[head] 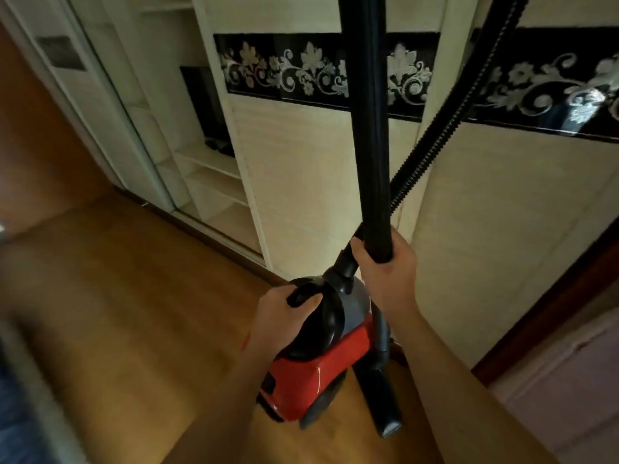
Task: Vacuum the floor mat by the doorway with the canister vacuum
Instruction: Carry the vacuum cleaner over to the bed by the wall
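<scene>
Before the pale wardrobe (301,182) with its black flowered band, over the wooden floor (117,296), the red vacuum (311,373) is tipped on end, hose end up. Whether it touches the boards I cannot tell. The black tube (368,128) stands upright, and the ribbed hose (445,122) climbs to the right behind it. The floor nozzle (385,410) lies at the vacuum's right side. My right hand (388,272) is wrapped round the tube's lower end. My left hand (281,313) curls its fingers round the vacuum's black handle (331,313).
</scene>
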Tool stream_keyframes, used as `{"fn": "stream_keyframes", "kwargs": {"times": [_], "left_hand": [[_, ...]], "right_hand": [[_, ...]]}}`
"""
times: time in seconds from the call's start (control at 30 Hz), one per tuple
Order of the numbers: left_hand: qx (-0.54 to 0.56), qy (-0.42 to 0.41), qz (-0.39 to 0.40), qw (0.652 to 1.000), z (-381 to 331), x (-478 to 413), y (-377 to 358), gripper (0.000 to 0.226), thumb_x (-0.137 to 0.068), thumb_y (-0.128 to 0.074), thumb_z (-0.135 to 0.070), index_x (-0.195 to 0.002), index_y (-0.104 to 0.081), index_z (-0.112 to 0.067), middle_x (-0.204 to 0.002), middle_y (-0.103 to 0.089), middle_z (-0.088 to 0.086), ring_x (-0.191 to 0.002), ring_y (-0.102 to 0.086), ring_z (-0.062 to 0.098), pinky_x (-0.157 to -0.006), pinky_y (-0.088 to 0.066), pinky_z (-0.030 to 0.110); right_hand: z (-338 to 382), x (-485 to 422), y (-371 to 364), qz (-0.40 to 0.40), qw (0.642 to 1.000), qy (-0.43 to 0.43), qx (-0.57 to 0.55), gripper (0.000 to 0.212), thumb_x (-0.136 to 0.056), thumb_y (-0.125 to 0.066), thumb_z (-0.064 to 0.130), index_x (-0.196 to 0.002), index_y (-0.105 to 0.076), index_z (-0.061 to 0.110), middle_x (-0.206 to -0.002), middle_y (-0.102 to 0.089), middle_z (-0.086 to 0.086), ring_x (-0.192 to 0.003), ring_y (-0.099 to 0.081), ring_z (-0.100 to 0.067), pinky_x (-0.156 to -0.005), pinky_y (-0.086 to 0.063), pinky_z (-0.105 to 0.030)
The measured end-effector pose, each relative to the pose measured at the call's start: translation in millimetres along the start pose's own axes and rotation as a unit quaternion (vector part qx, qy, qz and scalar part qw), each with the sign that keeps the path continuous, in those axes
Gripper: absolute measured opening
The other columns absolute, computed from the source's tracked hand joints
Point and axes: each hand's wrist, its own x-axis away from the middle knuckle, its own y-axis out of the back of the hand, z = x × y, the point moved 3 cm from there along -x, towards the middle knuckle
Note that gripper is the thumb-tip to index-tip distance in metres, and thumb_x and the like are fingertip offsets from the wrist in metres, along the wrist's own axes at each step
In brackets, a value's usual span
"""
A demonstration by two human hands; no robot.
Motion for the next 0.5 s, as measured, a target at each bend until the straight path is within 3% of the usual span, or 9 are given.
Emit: {"fn": "stream_keyframes", "kwargs": {"times": [0.17, 0.37, 0.43, 0.5], "left_hand": [[-0.002, 0.049, -0.054, 0.997, 20, 14, 37, 0.023, -0.089, -0.07, -0.045, -0.086, -0.074, -0.022, -0.075, -0.072, -0.008, -0.071, -0.068, 0.002, -0.057, -0.048, 0.01], [-0.021, 0.107, -0.145, 0.983, 53, 15, 90, 0.036, -0.089, -0.072, -0.039, -0.06, -0.059, -0.022, -0.049, -0.053, -0.009, -0.044, -0.055, 0.001, -0.04, -0.034, 0.013], [-0.018, 0.127, -0.16, 0.979, 69, 11, 109, 0.036, -0.089, -0.071, -0.044, -0.064, -0.063, -0.018, -0.054, -0.06, -0.005, -0.05, -0.06, 0.006, -0.042, -0.043, 0.021], [-0.021, 0.148, -0.172, 0.974, 87, 4, 127, 0.038, -0.088, -0.068, -0.05, -0.08, -0.073, -0.014, -0.069, -0.071, 0.002, -0.062, -0.068, 0.017, -0.055, -0.056, 0.038]], "right_hand": [[-9, 0, -54, 0.08, 0.997, -0.01, -0.019, 0.028, -0.087, -0.079, 0.011, -0.075, -0.057, 0.024, -0.063, -0.055, 0.01, -0.061, -0.054, -0.005, -0.062, -0.055, -0.035], [-6, 7, -130, 0.172, 0.984, 0.01, -0.042, 0.022, -0.087, -0.08, 0.012, -0.079, -0.059, 0.016, -0.067, -0.059, -0.011, -0.065, -0.06, -0.024, -0.065, -0.055, -0.049], [-7, 9, -157, 0.192, 0.98, 0.009, -0.048, 0.024, -0.087, -0.08, 0.012, -0.079, -0.059, 0.02, -0.068, -0.061, -0.009, -0.068, -0.062, -0.025, -0.066, -0.056, -0.052], [-9, 10, -186, 0.212, 0.976, 0.007, -0.05, 0.027, -0.087, -0.08, 0.012, -0.078, -0.06, 0.029, -0.07, -0.063, 0.0, -0.07, -0.064, -0.021, -0.067, -0.058, -0.052]]}}
